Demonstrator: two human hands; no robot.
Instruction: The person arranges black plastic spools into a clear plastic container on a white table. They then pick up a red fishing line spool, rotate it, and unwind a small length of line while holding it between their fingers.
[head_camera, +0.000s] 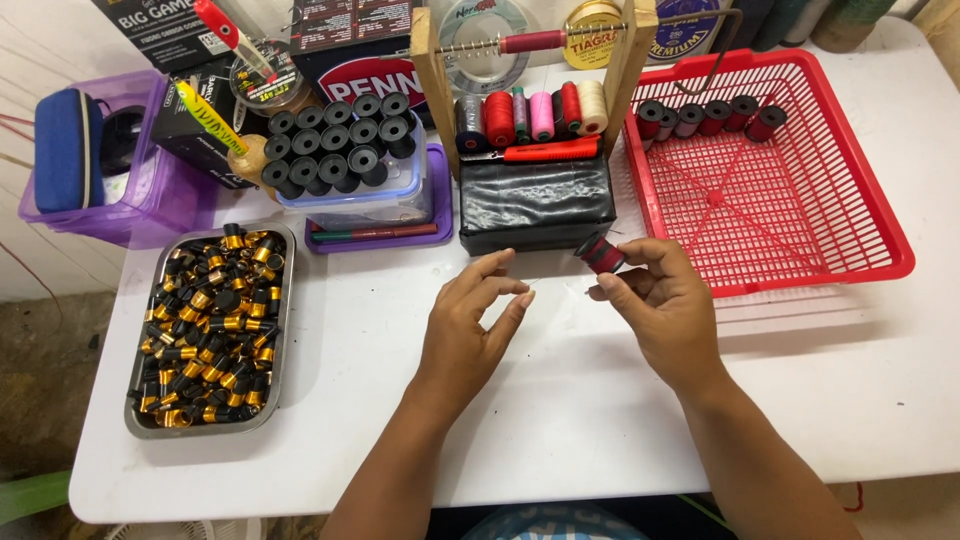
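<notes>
Left hand (468, 318) is hovering over the white table (560, 400), fingers loosely spread, pinching nothing visible. Right hand (662, 300) is pinching a small red-wrapped black spool (600, 254) beside the black block (535, 205); best keeping thread tension steady.

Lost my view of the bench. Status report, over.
Right hand pinching a small red-wrapped spool. Left hand empty, fingers pinched beside it. Red basket alongside; nothing blocking.

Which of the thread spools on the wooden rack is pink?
The pink spool, fourth from the left on the rack, sits between a thin green spool and a red one.
</notes>
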